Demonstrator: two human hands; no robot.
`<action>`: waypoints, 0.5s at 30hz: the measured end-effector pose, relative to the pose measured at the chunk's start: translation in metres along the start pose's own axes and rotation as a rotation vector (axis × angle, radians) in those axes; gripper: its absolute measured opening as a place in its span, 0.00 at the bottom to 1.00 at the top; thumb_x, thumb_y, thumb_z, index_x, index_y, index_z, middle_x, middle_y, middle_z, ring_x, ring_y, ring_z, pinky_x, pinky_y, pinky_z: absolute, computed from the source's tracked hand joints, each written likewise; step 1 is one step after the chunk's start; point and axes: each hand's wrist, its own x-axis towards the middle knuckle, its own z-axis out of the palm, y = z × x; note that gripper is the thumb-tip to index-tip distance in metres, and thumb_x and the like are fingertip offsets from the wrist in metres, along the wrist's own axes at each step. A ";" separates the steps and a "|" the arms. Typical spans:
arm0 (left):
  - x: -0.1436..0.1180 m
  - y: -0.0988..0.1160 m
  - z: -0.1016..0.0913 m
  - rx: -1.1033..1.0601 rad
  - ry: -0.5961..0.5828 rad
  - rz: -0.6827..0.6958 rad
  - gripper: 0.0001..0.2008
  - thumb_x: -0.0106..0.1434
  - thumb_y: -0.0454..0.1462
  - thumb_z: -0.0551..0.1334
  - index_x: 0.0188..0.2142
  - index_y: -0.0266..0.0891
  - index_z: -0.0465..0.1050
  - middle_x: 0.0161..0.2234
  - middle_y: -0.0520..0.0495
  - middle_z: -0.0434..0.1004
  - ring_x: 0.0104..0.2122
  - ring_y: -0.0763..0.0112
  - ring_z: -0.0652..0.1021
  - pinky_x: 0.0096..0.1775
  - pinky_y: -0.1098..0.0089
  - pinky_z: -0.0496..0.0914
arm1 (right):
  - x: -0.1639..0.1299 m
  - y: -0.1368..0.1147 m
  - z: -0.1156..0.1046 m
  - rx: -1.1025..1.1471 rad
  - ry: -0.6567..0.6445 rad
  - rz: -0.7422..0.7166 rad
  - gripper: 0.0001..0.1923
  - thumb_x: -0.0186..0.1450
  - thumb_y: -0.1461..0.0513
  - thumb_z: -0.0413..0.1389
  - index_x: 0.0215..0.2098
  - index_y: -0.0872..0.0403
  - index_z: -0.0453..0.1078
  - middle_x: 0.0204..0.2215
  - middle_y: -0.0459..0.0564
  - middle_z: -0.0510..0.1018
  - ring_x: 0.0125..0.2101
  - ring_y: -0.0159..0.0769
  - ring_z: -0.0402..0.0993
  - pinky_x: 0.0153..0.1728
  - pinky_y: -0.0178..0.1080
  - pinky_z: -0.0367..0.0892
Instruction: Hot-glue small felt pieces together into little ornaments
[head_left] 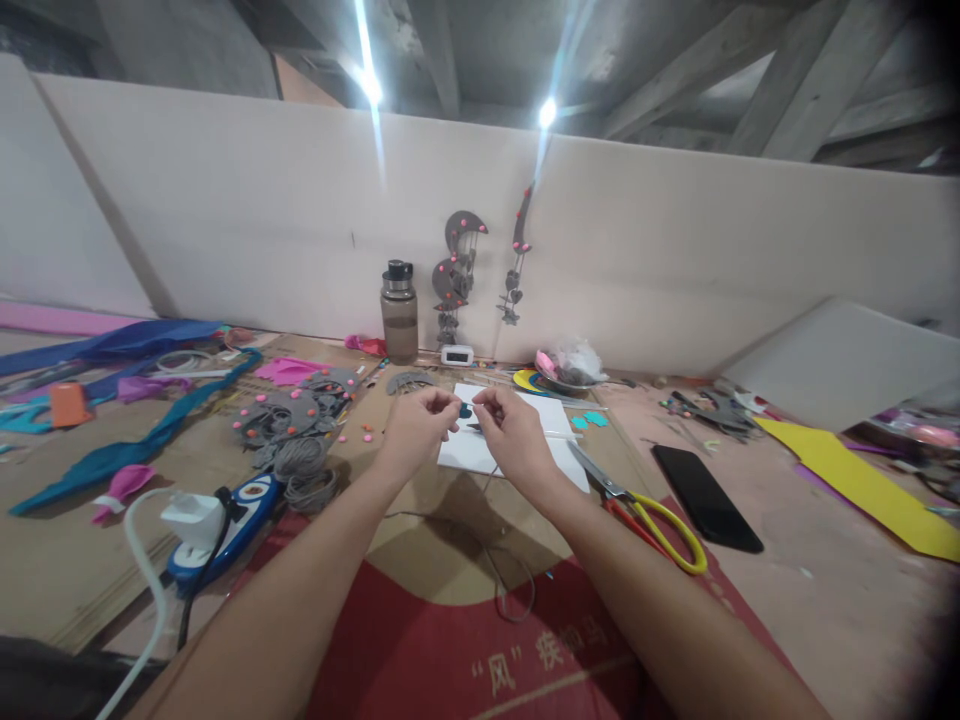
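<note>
Both of my hands are raised together over a white sheet [551, 420] in the middle of the table. My left hand [416, 425] and my right hand [510, 430] pinch a small teal piece [466, 410] between their fingertips. A thin grey cord [495, 570] hangs from the hands and loops on the red mat [450, 660] below my forearms. Red and yellow handled scissors [652, 520] lie just right of my right wrist. Two small teal cut-outs [589, 420] lie at the sheet's right edge.
A black phone [705, 497] lies right of the scissors, yellow foam [862, 485] beyond it. Grey cord coil [304, 470], grey shapes with pink dots [289, 410], a blue power strip [225, 525] and teal strips [127, 450] fill the left. A bottle [399, 312] stands by the wall.
</note>
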 end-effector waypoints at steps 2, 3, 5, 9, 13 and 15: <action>0.000 0.001 -0.001 -0.013 0.019 -0.006 0.09 0.53 0.40 0.61 0.29 0.35 0.73 0.19 0.51 0.72 0.17 0.77 0.69 0.21 0.76 0.63 | 0.000 0.000 0.000 -0.009 0.001 -0.004 0.06 0.61 0.62 0.50 0.34 0.54 0.69 0.28 0.47 0.74 0.29 0.32 0.67 0.32 0.35 0.62; 0.001 0.000 -0.002 -0.023 0.034 -0.007 0.09 0.53 0.40 0.61 0.29 0.35 0.73 0.19 0.51 0.72 0.17 0.77 0.70 0.21 0.76 0.63 | 0.000 0.000 0.000 -0.012 -0.001 -0.005 0.06 0.61 0.62 0.50 0.34 0.54 0.69 0.28 0.47 0.74 0.29 0.32 0.67 0.32 0.35 0.62; 0.004 -0.004 -0.004 -0.044 0.074 -0.008 0.10 0.53 0.41 0.61 0.30 0.35 0.73 0.20 0.50 0.73 0.18 0.76 0.70 0.21 0.76 0.64 | 0.000 0.000 0.001 -0.018 -0.012 0.000 0.06 0.61 0.63 0.50 0.33 0.54 0.69 0.28 0.47 0.74 0.29 0.32 0.67 0.33 0.35 0.62; 0.014 -0.020 -0.010 -0.118 0.157 -0.001 0.12 0.52 0.43 0.62 0.30 0.34 0.72 0.20 0.49 0.73 0.18 0.76 0.70 0.21 0.75 0.63 | -0.003 -0.001 0.001 -0.006 -0.062 0.013 0.07 0.62 0.63 0.50 0.33 0.54 0.69 0.29 0.47 0.74 0.30 0.32 0.68 0.33 0.35 0.61; 0.024 -0.034 -0.014 -0.314 0.185 -0.042 0.12 0.49 0.42 0.64 0.28 0.34 0.71 0.20 0.50 0.72 0.18 0.77 0.70 0.22 0.76 0.63 | -0.008 -0.006 -0.001 0.010 -0.129 -0.030 0.07 0.63 0.63 0.50 0.32 0.54 0.70 0.29 0.47 0.74 0.30 0.31 0.67 0.34 0.34 0.61; 0.026 -0.037 -0.014 -0.405 0.201 -0.062 0.12 0.48 0.42 0.65 0.27 0.34 0.70 0.20 0.51 0.71 0.19 0.77 0.71 0.22 0.76 0.63 | -0.013 -0.011 -0.003 0.024 -0.199 -0.072 0.07 0.63 0.63 0.50 0.32 0.54 0.71 0.29 0.47 0.75 0.30 0.31 0.68 0.33 0.34 0.61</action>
